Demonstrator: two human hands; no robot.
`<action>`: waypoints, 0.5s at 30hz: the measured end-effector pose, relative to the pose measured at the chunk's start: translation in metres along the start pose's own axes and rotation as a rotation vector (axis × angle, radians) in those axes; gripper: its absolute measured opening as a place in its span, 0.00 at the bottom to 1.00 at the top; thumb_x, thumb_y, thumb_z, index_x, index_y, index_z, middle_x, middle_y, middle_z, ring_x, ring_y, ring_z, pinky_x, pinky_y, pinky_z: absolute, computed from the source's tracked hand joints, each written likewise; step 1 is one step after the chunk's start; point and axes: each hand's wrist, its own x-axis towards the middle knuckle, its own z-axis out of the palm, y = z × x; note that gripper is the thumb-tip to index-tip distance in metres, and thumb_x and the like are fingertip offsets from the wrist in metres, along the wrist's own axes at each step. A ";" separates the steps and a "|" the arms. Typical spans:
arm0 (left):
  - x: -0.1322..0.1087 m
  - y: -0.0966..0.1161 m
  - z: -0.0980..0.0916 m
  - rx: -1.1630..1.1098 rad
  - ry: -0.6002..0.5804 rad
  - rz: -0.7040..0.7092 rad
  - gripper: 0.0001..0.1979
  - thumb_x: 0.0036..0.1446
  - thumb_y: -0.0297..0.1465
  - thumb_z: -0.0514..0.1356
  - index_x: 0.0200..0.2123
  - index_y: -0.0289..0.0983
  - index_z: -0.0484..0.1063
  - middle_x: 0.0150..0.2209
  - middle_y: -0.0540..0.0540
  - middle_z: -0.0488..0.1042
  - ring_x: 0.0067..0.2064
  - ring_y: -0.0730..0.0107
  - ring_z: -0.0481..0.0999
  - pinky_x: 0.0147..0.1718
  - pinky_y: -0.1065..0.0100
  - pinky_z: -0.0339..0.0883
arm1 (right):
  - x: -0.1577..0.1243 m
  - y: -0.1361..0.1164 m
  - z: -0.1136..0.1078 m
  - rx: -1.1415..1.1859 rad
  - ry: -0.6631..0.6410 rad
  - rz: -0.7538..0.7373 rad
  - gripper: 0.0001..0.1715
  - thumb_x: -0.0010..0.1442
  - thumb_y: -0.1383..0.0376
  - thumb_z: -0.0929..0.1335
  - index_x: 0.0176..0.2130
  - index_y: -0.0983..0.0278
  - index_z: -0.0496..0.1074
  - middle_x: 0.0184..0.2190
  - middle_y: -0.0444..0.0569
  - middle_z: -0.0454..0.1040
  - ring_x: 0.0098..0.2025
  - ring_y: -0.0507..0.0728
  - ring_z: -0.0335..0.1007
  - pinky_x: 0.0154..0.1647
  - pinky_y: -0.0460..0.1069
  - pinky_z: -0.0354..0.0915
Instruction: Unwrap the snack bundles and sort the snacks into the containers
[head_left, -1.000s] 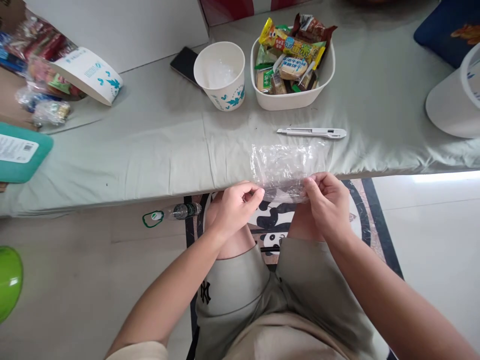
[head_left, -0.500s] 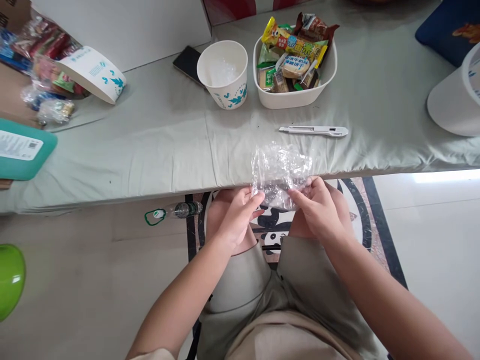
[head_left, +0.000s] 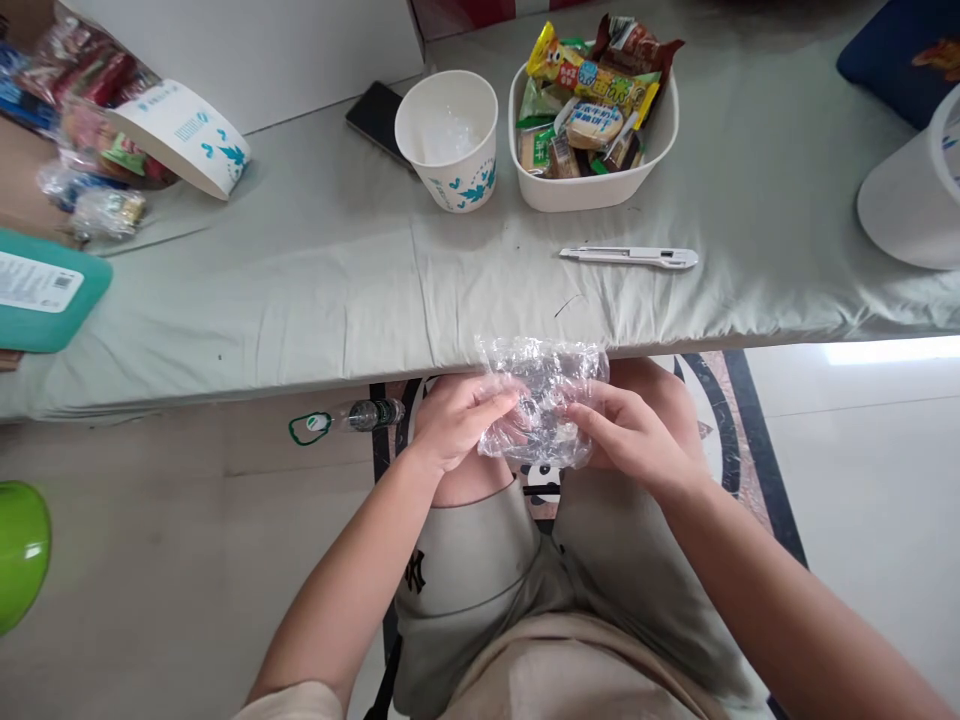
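A crinkled clear plastic bag (head_left: 546,375) is stretched between my two hands, just off the front edge of the table and above my lap. My left hand (head_left: 469,415) pinches its left side, thumb on top. On the right side, my right hand (head_left: 626,430) grips it the same way, with some fingers showing through the film. Beyond the bag, a white utility knife (head_left: 630,258) lies on the cloth. Farther back stands a white tub of wrapped snacks (head_left: 600,195), beside a paper cup (head_left: 457,185) with clear plastic inside.
A black phone (head_left: 377,120) lies behind the cup. To the left, a tipped paper cup (head_left: 199,140) lies by a heap of wrapped snacks (head_left: 97,100) and a teal package (head_left: 82,300). A white bucket (head_left: 900,205) stands right. A plastic bottle (head_left: 367,415) is on the floor.
My hands have drawn the plastic bag off the table edge toward my body. It now lies lower, spread over the fingers of both hands.
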 end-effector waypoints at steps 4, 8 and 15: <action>0.000 0.000 -0.002 0.197 0.082 0.082 0.18 0.62 0.44 0.63 0.48 0.39 0.76 0.26 0.52 0.78 0.26 0.70 0.79 0.28 0.70 0.72 | -0.001 -0.002 0.000 0.062 -0.004 0.048 0.23 0.58 0.49 0.72 0.45 0.63 0.81 0.25 0.44 0.73 0.26 0.53 0.67 0.28 0.49 0.67; -0.003 0.007 0.002 0.155 0.067 0.213 0.13 0.61 0.41 0.62 0.44 0.40 0.77 0.23 0.54 0.74 0.23 0.73 0.73 0.23 0.71 0.65 | 0.000 0.002 0.001 0.279 0.131 -0.027 0.17 0.53 0.52 0.77 0.38 0.60 0.82 0.21 0.41 0.69 0.24 0.50 0.63 0.25 0.47 0.62; 0.002 0.027 0.002 0.143 0.044 0.291 0.08 0.56 0.29 0.58 0.30 0.39 0.78 0.29 0.50 0.77 0.28 0.74 0.73 0.28 0.70 0.63 | 0.003 -0.001 -0.001 0.408 0.167 -0.234 0.16 0.56 0.49 0.76 0.33 0.58 0.78 0.21 0.40 0.69 0.21 0.49 0.60 0.22 0.46 0.57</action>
